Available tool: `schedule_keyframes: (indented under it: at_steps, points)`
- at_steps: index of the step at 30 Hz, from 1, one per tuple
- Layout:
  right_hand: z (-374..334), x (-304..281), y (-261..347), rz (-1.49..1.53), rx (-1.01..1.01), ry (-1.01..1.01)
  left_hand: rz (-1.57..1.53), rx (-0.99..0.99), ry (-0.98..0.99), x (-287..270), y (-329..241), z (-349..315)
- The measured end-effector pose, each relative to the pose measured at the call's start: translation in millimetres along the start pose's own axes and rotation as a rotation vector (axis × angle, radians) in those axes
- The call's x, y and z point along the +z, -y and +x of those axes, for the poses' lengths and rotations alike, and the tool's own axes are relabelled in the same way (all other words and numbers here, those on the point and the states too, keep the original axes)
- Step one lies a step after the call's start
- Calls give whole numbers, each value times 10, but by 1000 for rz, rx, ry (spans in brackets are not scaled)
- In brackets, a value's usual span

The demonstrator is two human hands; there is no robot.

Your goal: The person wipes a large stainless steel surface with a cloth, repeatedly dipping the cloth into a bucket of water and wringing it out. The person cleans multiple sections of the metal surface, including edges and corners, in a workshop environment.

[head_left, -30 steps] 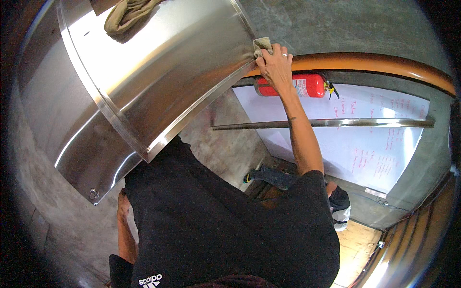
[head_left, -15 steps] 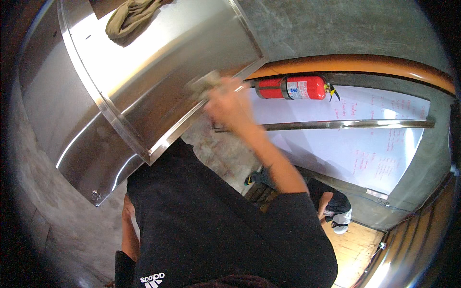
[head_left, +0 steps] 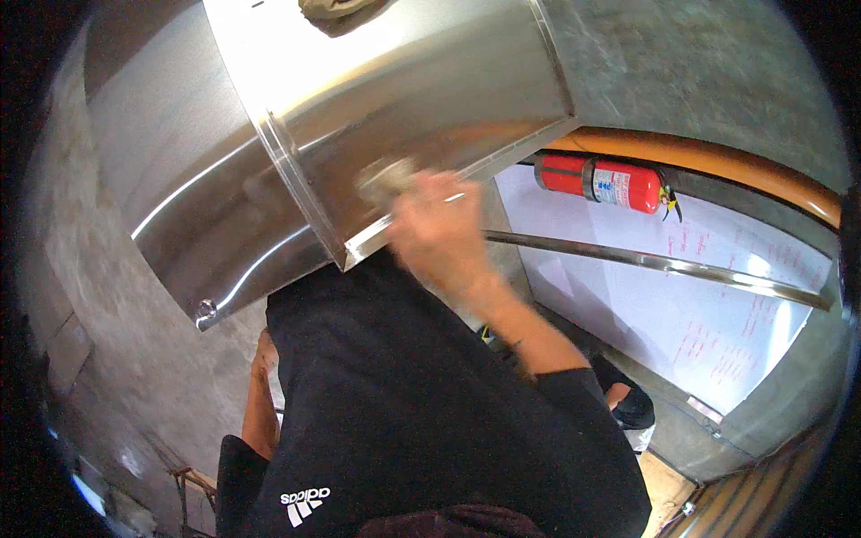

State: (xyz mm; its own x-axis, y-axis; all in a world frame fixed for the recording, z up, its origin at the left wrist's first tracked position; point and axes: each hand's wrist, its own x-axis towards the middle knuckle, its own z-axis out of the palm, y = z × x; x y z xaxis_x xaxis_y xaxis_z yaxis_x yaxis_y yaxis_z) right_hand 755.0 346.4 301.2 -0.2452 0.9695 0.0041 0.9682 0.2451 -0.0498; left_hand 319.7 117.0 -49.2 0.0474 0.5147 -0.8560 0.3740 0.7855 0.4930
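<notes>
My right hand (head_left: 439,224) is closed round a pale greenish-beige cloth (head_left: 387,179), blurred by motion. It holds the cloth against the brushed steel worktop (head_left: 421,99), close to the raised front rim and not far from the corner by the steel divider. Low beside my body hangs my left hand (head_left: 265,351), in front of the left part of the steel unit; its fingers are hidden. Farther back on the steel lies a crumpled olive-brown cloth (head_left: 339,11), cut off by the picture's upper edge.
A red fire extinguisher (head_left: 599,182) hangs on the right, next to an orange pipe (head_left: 717,161). Behind it is a whiteboard (head_left: 610,296) crossed by a metal rail (head_left: 655,262). Another person (head_left: 632,408) in dark clothing is low at the right. Grey concrete floor (head_left: 134,278) lies left.
The view has shifted, so the steel worktop sits farther right and higher. My right hand with the cloth is now nearer the divider's corner. The olive-brown cloth has mostly left the picture.
</notes>
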Motion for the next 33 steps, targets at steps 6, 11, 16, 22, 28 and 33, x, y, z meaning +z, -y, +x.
schedule_keyframes:
  at_steps: [6, 11, 16, 22, 28, 33]
  points:
    - [53, 16, 437, 267, -61, -86, 15, -8, 97, -5, -310, 162]
    - [-51, 45, -788, -108, 20, -177, 48, 15, 121, -143, -578, 446]
    - [-105, -121, -2016, -385, 219, -143, 72, 24, 124, -225, -725, 567]
    - [-152, -211, -2466, -459, 428, -69, 53, -9, 130, -172, -519, 419]
    - [39, -125, -2388, -567, 501, -65, 62, -28, 153, -121, -467, 356]
    - [225, -134, -2445, -574, 564, 34, 59, -7, 161, -91, -626, 458]
